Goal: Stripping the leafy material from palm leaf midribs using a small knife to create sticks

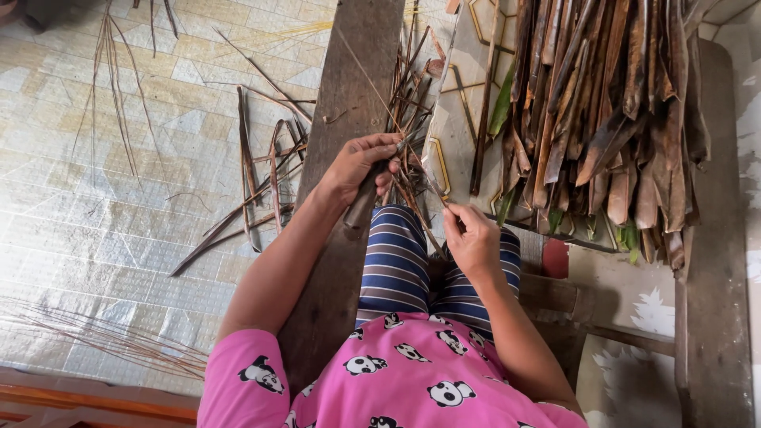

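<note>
I see soft, even daylight with no hard shadows. The pale woven floor mat [119, 198] looks bright, almost washed out. Focus is sharp centrally; straight lines bow slightly toward the edges.

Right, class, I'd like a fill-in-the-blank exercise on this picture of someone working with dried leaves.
1. The left hand grips a dark handle, likely a ____.
2. The right hand pinches a thin leaf ____.
3. The pile of dried leaves lies to the person's ____.
4. A long wooden ____ runs under the left forearm.

Missing words: knife; strip; right; plank
</note>
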